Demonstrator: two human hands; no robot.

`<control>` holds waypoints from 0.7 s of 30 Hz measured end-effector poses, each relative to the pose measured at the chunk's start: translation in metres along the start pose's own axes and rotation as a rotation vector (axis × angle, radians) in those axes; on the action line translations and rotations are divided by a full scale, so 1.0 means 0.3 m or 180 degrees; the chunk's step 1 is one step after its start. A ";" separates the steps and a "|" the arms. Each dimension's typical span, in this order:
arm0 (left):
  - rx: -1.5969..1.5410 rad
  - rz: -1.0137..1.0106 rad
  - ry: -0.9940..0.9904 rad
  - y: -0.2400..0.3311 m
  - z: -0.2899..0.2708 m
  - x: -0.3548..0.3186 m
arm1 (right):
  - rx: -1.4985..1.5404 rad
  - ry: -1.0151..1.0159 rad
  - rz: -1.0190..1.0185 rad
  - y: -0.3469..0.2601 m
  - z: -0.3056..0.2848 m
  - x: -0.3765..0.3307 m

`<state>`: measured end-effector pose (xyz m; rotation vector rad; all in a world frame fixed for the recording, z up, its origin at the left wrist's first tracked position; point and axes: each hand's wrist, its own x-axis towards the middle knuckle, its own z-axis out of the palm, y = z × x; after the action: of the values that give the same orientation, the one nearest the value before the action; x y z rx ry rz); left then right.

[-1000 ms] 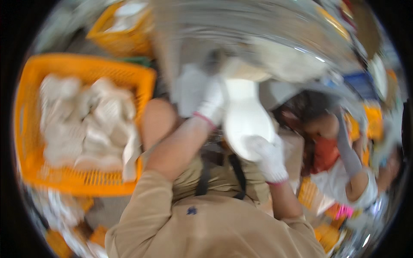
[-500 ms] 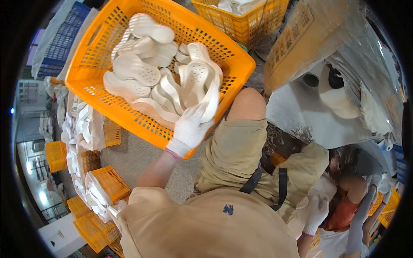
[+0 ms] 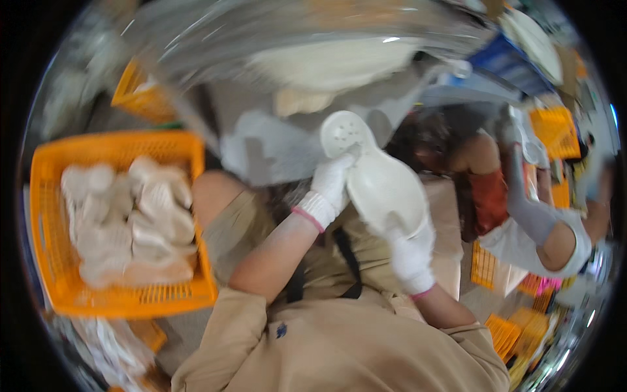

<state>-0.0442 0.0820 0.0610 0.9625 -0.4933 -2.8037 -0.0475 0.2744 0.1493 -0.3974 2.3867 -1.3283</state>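
Between my two white-gloved hands is a white shoe sole (image 3: 385,186), its narrow end up and dotted with small holes. My left hand (image 3: 331,185) pinches its left edge near the waist. My right hand (image 3: 411,255) grips the broad lower end, the thumb lying on the face. To the left stands an orange plastic basket (image 3: 124,306) with a pile of similar white soles (image 3: 108,225), blurred by motion.
Ahead is a grey, plastic-draped machine or stand (image 3: 261,147) with pale material on it. A co-worker with an orange-red garment (image 3: 488,201) sits at the right. More orange baskets (image 3: 140,98) are behind and at the lower right.
My view has turned right. My left hand has left the basket of soles and come to my front. Both hands now hold one sole before my lap.
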 end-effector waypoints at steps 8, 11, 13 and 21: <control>0.1557 0.1994 -0.0017 0.084 0.029 0.409 | 0.0221 0.0669 -0.1434 -0.066 0.106 0.361; 0.3509 0.2556 -0.0066 0.232 -0.132 0.545 | 0.0179 0.0507 -0.1217 -0.122 0.171 0.511; 0.0958 0.0583 -0.0017 0.343 -0.221 0.515 | 0.0176 0.0458 -0.1197 -0.121 0.206 0.559; 0.5909 0.1261 0.1027 0.361 -0.193 -0.035 | -0.0435 -0.0051 -0.0751 -0.137 0.236 0.741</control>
<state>0.0023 -0.0322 0.0618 1.0821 -2.8094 -1.1137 -0.2101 0.1071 0.1084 -0.7457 2.4857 -1.2539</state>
